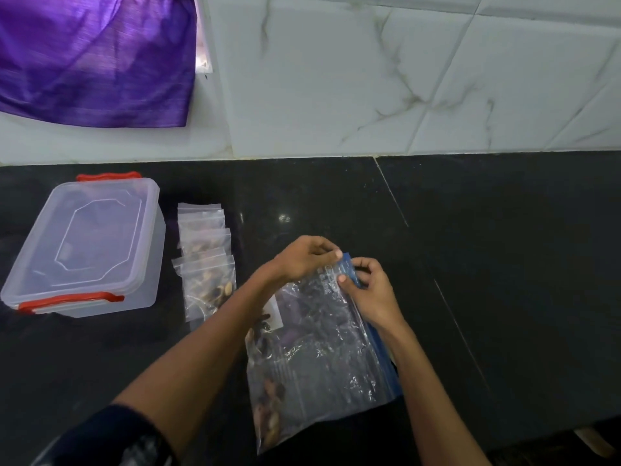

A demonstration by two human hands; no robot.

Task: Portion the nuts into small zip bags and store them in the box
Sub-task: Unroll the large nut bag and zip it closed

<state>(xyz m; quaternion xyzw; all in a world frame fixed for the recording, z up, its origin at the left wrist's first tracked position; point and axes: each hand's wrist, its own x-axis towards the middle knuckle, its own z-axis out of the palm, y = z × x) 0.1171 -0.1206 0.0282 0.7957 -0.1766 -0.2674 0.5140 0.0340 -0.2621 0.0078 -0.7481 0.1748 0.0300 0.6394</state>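
The left hand pinches the top corner of the big bag, thumb and fingers curled over its blue zip strip. The right hand grips the same strip just beside it, fingertips on the blue edge; the two hands almost touch. The big bag is clear plastic, lying tilted on the table between the forearms, with nuts gathered along its left side. White print shows on the plastic below the strip, too blurred to read, and a pale label sits on the bag's left side.

Left of the hands, a row of small bags lies overlapping on the table; the nearest ones hold nuts, the farthest probably too. Further left stands the box, clear plastic, lid on, with red clips at its near and far ends.

The table is black polished stone with thin joint lines. Behind it rises a wall of white marble-veined tiles. A purple cloth hangs at top left.
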